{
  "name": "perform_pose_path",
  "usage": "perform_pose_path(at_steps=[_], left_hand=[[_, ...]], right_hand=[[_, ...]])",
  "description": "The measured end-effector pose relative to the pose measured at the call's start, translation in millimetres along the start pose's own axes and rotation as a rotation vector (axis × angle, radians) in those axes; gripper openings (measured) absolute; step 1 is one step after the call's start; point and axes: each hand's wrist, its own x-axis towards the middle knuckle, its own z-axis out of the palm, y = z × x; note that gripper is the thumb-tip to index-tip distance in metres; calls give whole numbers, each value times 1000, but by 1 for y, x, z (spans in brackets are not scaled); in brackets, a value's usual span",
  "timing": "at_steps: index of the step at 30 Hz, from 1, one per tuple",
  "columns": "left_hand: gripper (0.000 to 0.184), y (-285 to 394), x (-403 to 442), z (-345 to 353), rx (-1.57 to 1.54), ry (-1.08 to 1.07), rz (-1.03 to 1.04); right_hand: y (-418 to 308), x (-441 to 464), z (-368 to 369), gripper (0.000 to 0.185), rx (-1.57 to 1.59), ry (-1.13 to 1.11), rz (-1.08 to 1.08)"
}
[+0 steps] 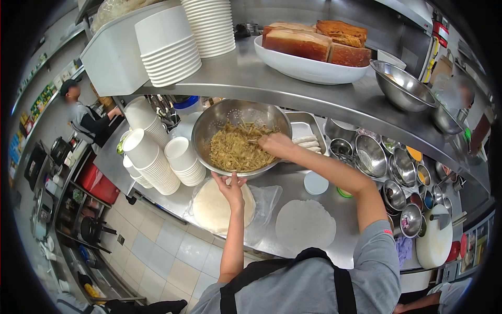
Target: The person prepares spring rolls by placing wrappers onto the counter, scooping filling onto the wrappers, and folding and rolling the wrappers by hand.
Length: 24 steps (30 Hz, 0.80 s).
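A large steel colander [285, 123] with a perforated wall holds a heap of shredded yellow-brown filling [238, 149]. My left hand [231, 191] is at the colander's near rim, its fingers steadying the edge from below. My right hand [276, 145] reaches into the colander from the right, fingers closed at the filling; what they hold is hidden. Beneath my left hand, a stack of round pale dough wrappers [214, 209] lies on clear plastic [266, 204]. A thin round sheet [306, 225] lies flat on the steel counter to the right.
Stacked white paper tubs [151, 162] stand left of the colander. Several steel bowls [371, 154] crowd the right. Overhead, a steel shelf [230, 78] carries a white dish [308, 70] of roasted meat blocks. A co-worker [86, 118] stands at far left.
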Motion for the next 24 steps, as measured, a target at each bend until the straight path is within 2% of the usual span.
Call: perform_pose_path(at_steps=[3, 4, 7, 8, 11, 15, 21, 24], left_hand=[[79, -2, -3, 2, 0, 6, 8], [79, -2, -5, 2, 10, 4, 15], [80, 0, -7, 4, -9, -8, 22], [80, -1, -7, 4, -9, 2, 21], [80, -7, -6, 7, -22, 16, 27], [81, -8, -4, 2, -21, 1, 41], [81, -12, -2, 4, -22, 25, 32], [80, -12, -4, 1, -14, 11, 36]], right_hand=[[24, -2, 6, 17, 54, -74, 114], [26, 5, 1, 27, 381, -170, 553], [40, 5, 25, 35, 380, -210, 685], [42, -3, 69, 26, 235, -61, 556], [4, 4, 47, 12, 8, -198, 413], [-10, 4, 28, 12, 67, -122, 489], [-53, -3, 18, 11, -9, 67, 318], [-45, -8, 15, 10, 56, 55, 286]])
